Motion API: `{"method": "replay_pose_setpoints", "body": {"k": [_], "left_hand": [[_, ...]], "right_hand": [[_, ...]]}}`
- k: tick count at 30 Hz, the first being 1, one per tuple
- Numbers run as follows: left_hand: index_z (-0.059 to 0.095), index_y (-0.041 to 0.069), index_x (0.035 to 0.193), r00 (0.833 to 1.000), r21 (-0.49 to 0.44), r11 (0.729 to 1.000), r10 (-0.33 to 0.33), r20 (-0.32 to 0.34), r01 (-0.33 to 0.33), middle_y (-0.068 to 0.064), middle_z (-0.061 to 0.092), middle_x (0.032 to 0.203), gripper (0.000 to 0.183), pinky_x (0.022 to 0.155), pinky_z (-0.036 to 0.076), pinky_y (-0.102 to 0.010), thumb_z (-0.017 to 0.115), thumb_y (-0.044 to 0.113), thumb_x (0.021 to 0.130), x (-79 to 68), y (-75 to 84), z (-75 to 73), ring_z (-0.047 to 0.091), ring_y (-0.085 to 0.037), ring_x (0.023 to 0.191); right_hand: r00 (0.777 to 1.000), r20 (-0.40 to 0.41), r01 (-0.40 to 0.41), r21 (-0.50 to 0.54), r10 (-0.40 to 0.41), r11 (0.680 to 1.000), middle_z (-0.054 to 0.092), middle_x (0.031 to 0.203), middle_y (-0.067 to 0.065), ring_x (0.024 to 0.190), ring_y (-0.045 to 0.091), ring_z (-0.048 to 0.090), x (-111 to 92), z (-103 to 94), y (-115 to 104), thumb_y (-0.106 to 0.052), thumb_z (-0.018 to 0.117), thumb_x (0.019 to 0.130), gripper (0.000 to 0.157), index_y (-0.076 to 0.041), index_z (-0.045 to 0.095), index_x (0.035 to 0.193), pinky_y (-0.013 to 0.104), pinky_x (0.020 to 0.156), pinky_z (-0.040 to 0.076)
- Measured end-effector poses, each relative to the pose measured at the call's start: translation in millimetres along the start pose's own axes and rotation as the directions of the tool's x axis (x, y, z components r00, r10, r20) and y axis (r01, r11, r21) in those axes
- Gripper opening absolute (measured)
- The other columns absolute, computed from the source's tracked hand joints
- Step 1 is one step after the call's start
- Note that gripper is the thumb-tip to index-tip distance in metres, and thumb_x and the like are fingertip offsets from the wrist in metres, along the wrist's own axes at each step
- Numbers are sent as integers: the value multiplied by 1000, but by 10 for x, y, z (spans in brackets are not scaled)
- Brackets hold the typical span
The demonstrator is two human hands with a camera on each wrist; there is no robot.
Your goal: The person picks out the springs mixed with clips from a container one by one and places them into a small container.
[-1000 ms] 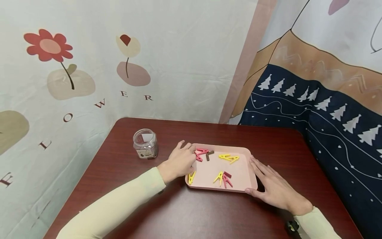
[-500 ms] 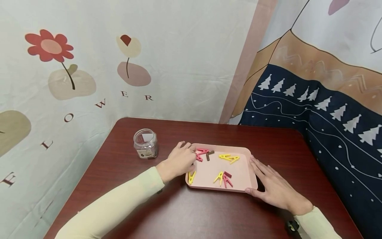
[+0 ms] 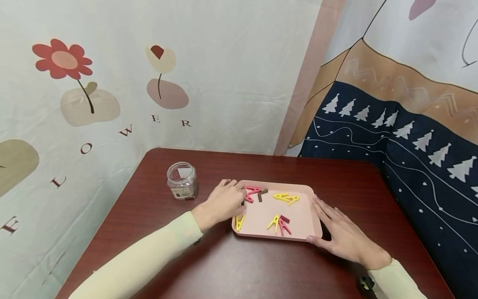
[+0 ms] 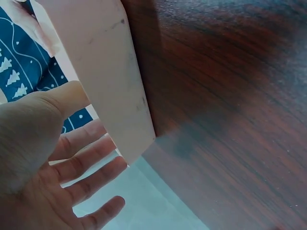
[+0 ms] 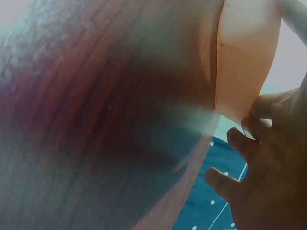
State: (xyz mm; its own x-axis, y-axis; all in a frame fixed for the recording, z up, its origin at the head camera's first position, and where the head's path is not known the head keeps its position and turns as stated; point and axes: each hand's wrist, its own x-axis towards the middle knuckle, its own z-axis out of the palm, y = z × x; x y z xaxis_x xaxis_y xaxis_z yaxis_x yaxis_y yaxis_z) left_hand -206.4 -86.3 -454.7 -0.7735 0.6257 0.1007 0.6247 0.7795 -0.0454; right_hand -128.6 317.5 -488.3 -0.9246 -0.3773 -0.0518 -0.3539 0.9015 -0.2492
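A pale pink tray (image 3: 257, 222) lies on the table between my two hands. My left hand (image 3: 222, 201) touches its left rim, thumb and fingers spread along the tray wall (image 4: 103, 72) in the left wrist view. At the right end, my right hand (image 3: 345, 237) rests against the side with fairly straight fingers. Pink clothespins (image 3: 254, 189) lie by the left fingertips, partly hidden. A yellow clothespin (image 3: 239, 225) sits in the near left corner, more yellow clothespins (image 3: 281, 195) toward the far right. Near the front, a yellow clothespin (image 3: 275, 221) lies beside a pink one (image 3: 284, 226).
Small ribbed brown pieces (image 3: 260, 197) and a dark red ribbed piece (image 3: 285, 218) are also in the tray. A clear open jar (image 3: 183, 182) stands left of the tray on the dark red table (image 3: 269, 265). Printed cloth (image 3: 231, 74) hangs behind the table.
The left wrist has shifted slightly to the left, its fingers staying at the tray's left rim. The right hand, the tray and the clothespins look unmoved.
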Motion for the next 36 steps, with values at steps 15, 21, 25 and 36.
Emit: {"method": "replay_pose_setpoints", "body": {"k": [15, 21, 25, 36], "left_hand": [[81, 14, 117, 989, -10, 1000, 4, -150, -6, -1, 79, 119, 31, 96, 61, -45, 88, 42, 103, -116, -85, 34, 74, -25, 111], [82, 15, 122, 979, -27, 1000, -7, -202, 1, 1, 79, 115, 34, 90, 60, -42, 91, 41, 102, -167, -119, 21, 74, -23, 107], [82, 16, 119, 968, -37, 999, -15, -249, 6, 2, 80, 113, 33, 87, 60, -41, 93, 40, 100, -196, -152, 19, 74, -22, 105], [82, 14, 118, 947, -86, 996, -65, -316, 39, -1, 81, 118, 32, 89, 63, -46, 93, 37, 100, -277, -283, -8, 76, -25, 109]], "right_hand": [[1000, 11, -17, 19, 16, 1000, 26, 196, 10, 175, 45, 40, -11, 11, -19, -83, 70, 101, 117, -15, 29, 186, 79, 138, 32], [1000, 9, -16, 24, 16, 1000, 26, 196, 11, 175, 45, 39, -20, 20, -24, -83, 69, 101, 116, -15, 29, 186, 78, 138, 31], [1000, 12, -21, 24, 21, 999, 26, 196, 11, 175, 45, 38, -17, 15, -28, -83, 70, 101, 116, -16, 29, 186, 78, 139, 31], [1000, 6, -16, 8, 16, 1000, 27, 195, 11, 175, 44, 40, -1, 16, -14, -83, 69, 101, 116, -15, 30, 186, 78, 138, 32]]}}
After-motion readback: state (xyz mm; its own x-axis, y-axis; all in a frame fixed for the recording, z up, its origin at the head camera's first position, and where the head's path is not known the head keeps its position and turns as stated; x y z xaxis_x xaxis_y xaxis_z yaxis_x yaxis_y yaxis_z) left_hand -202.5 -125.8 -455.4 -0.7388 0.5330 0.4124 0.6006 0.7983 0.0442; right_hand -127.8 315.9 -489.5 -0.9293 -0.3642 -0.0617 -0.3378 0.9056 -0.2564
